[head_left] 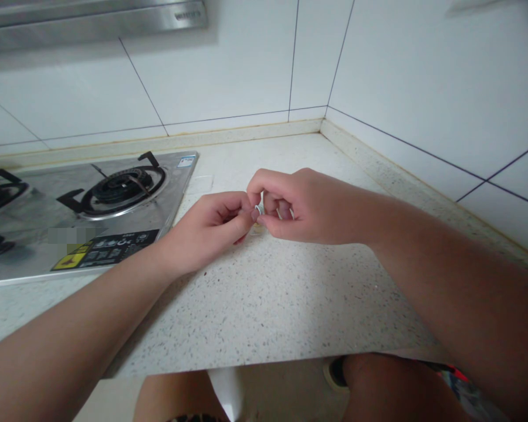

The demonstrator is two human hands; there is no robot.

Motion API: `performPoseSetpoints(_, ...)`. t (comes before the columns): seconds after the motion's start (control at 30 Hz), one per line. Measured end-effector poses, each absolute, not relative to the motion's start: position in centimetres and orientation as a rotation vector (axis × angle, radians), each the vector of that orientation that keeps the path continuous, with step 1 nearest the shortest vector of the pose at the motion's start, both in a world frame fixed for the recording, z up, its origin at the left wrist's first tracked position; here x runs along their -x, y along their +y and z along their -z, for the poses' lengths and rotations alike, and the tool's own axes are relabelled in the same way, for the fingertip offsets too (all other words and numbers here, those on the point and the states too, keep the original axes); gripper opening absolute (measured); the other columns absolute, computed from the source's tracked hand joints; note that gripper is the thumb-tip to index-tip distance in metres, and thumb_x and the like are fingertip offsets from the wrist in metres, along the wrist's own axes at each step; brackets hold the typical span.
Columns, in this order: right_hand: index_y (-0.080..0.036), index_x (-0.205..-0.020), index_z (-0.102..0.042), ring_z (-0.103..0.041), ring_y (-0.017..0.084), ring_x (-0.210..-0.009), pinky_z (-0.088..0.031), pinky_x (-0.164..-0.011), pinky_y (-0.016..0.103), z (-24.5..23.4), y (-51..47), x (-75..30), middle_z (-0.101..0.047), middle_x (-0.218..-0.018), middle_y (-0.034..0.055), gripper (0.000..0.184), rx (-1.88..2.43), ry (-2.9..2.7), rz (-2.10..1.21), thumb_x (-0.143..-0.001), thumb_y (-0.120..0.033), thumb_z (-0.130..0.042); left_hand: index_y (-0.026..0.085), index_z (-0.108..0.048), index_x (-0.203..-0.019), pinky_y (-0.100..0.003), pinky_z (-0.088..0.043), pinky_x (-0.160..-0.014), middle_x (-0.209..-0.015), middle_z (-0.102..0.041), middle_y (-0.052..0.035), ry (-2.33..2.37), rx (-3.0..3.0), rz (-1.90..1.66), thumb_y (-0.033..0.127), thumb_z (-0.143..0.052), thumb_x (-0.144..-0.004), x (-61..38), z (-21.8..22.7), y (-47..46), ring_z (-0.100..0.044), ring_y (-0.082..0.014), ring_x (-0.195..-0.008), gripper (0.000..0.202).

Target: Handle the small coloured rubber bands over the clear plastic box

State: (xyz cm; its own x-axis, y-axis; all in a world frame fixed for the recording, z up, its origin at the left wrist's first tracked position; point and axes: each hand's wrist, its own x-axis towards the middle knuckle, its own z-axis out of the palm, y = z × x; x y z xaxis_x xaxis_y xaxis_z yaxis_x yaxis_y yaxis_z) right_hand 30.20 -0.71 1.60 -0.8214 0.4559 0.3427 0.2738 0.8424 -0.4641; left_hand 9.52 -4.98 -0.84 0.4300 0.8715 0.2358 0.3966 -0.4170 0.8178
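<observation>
My left hand (215,225) and my right hand (294,205) meet above the countertop, fingertips nearly touching. Between them shows a small pale loop (259,208), perhaps string or wire; its kind is too small to make out. The thumb and forefinger of my left hand pinch it from the left. From the right, my right hand closes thumb and forefinger around it, the other fingers curled. A yellowish, partly clear bit (259,227) shows just under the fingertips, mostly hidden by them.
A steel gas hob (39,199) with black burners lies to the left, a label on its front corner. The speckled countertop (281,305) runs to a raised edge below white wall tiles (237,70). A range hood (92,23) hangs at upper left. My legs are below the counter's front edge.
</observation>
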Motion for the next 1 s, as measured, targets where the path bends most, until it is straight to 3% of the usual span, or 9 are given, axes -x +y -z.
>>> performPoseSetpoints(1.0,-0.020,-0.102,-0.056,-0.048,0.008,-0.058,-0.027,-0.060,0.025,-1.77,-0.74,-30.28,-0.060,-0.069,-0.0062,0.021,0.530,-2.591,-0.535,-0.082,-0.014,-0.057,0.014,-0.059,-0.075,-0.019,-0.032,-0.047,-0.057,-0.048,0.0043,1.102,-2.012,-0.860,0.021,-0.051,-0.092,-9.76,0.51,-5.20,-0.039,-0.0072,-0.051,0.020)
